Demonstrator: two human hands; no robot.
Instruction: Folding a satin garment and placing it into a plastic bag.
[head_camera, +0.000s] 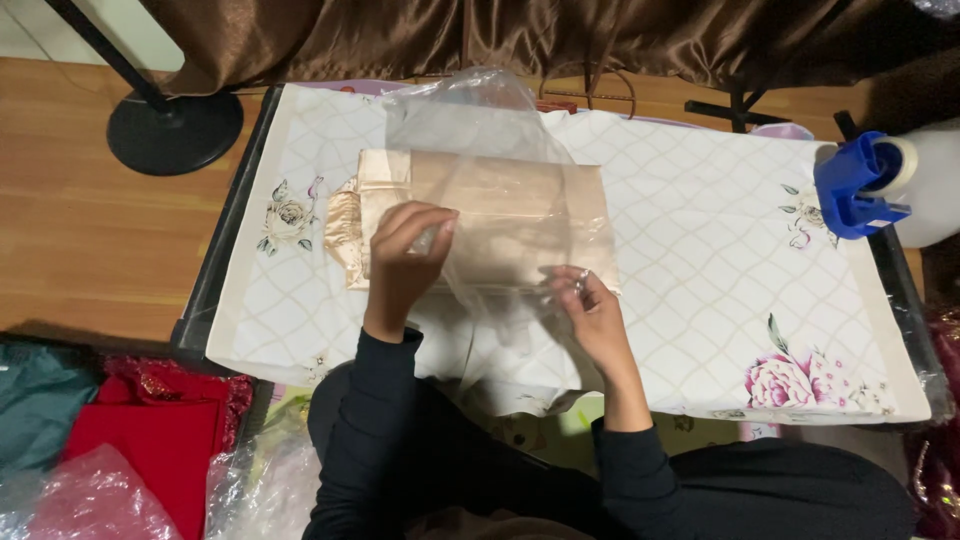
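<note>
Blue tape dispenser (858, 185) — beyond right hand (590, 310)

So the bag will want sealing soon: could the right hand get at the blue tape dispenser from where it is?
Probably yes. The right hand pinches the clear plastic bag, and the blue tape dispenser sits at the table's far right corner with only bare patterned cloth between; it must let go first.

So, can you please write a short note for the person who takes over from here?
Left hand: grips the clear plastic bag at its near edge.
Right hand: pinches the same bag edge, further right.
Folded beige cloth: on the flowered table cover, mostly under or inside the bag; its left end sticks out.
Blue tape dispenser: far right of the table, untouched.
Done: cloth folded, bag partly over it.
Left: cloth not fully covered, bag open.
</note>
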